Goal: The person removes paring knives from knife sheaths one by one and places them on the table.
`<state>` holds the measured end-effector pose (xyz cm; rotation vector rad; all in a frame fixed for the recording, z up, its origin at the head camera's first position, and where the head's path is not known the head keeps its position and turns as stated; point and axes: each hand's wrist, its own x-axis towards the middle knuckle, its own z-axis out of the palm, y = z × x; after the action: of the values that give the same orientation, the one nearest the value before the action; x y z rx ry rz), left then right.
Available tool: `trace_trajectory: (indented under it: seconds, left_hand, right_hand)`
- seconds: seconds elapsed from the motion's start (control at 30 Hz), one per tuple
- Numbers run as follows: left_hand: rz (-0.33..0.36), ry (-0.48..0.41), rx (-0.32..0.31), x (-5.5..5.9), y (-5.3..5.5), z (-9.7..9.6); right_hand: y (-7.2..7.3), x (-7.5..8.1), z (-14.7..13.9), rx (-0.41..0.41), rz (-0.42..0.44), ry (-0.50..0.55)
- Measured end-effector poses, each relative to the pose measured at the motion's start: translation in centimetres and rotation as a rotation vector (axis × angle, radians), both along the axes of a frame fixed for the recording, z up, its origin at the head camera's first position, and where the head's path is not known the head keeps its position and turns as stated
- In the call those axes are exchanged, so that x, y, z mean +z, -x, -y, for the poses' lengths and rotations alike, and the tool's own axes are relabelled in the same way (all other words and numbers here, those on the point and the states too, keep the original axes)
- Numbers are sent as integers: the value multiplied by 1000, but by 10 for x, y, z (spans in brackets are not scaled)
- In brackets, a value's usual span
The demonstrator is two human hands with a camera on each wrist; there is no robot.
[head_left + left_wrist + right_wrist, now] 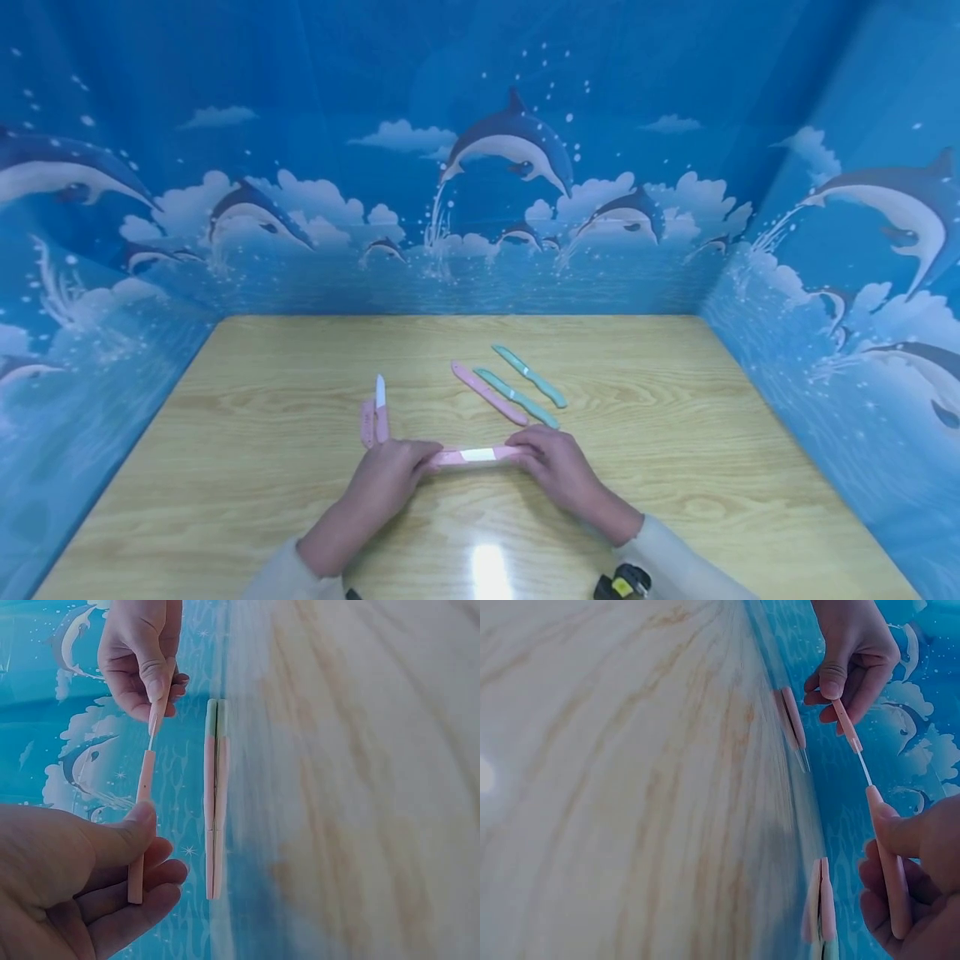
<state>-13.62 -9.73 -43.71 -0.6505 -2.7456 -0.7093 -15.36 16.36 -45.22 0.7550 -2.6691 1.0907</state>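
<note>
Over the near middle of the table, both hands hold the two ends of one small pink knife. My left hand (386, 479) pinches its pink blade sheath (141, 847) between thumb and fingers. In my right hand (562, 467) is the knife's pink handle (889, 870), gripped with the thumb along it. Between the hands a stretch of white blade (478, 455) shows bare, its tip end hidden in the sheath. Just beyond the left hand lie another pink knife (381, 408) with its white blade bare and a loose pink sheath (367, 422) beside it.
Beyond the right hand, a long pink knife-shaped piece (487, 393) and two green knives (517, 398) lie slantwise, roughly side by side. The wood-grain table (262, 358) meets blue dolphin-print sheeting (480, 275) at the back and both sides.
</note>
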Motion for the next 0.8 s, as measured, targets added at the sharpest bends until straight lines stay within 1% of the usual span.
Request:
trace_trajectory:
  seconds: [0.37, 0.53, 0.63, 0.8]
  left_hand:
    - [2, 0, 15, 0, -1, 0]
    - [18, 14, 38, 2, -2, 2]
    - [23, 16, 43, 3, -2, 2]
    - [25, 18, 50, 2, -2, 3]
  right_hand:
    - [-1, 2, -1, -10, 18, 1]
    - [0, 7, -2, -34, 93, 30]
    - [1, 8, -3, -26, 121, 34]
    - [2, 6, -4, -19, 103, 19]
